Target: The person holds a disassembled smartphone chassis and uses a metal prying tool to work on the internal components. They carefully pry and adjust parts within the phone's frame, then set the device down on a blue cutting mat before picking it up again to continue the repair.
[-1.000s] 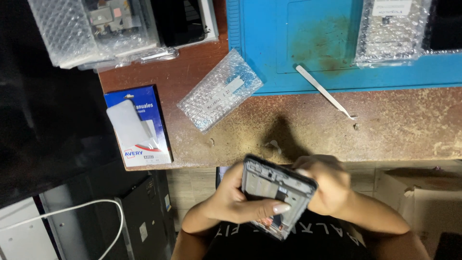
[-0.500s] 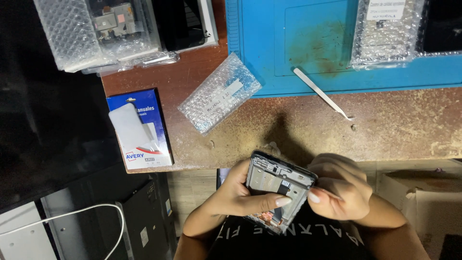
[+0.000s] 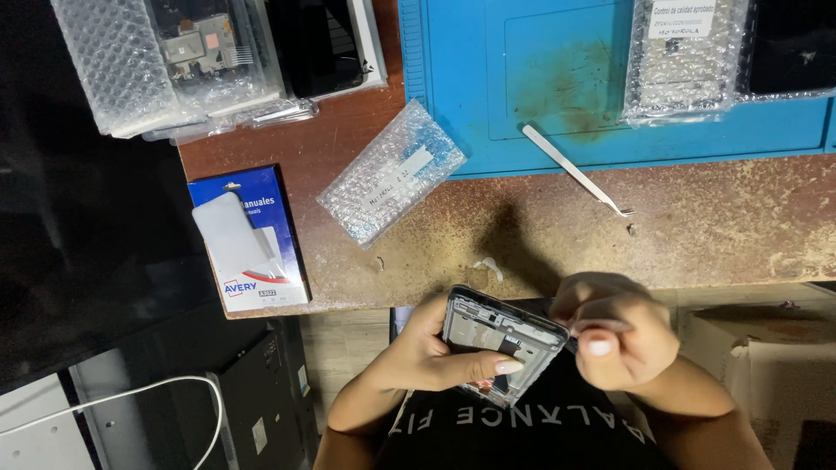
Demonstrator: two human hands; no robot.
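My left hand [image 3: 425,357] grips an opened phone frame [image 3: 498,338] from the left, thumb laid across its lower edge. The frame is tilted, its bare inner side facing up, and I hold it over my lap just off the brown bench's [image 3: 714,226] front edge. My right hand [image 3: 623,348] is at the frame's right end. Its fingers are pinched together on a small thin pale piece [image 3: 601,326]; what that piece is cannot be told.
Metal tweezers [image 3: 575,170] lie at the front edge of a blue mat [image 3: 557,78]. A small bubble-wrap pouch [image 3: 392,174] and a blue pack of labels [image 3: 248,239] lie left of it. Bubble-wrapped parts [image 3: 165,61] sit at the back left, and another [image 3: 684,61] at the back right. A cardboard box [image 3: 766,365] stands to my right.
My right hand has come off the frame's right side and now pinches at its end. The frame has tilted slightly in my left hand.
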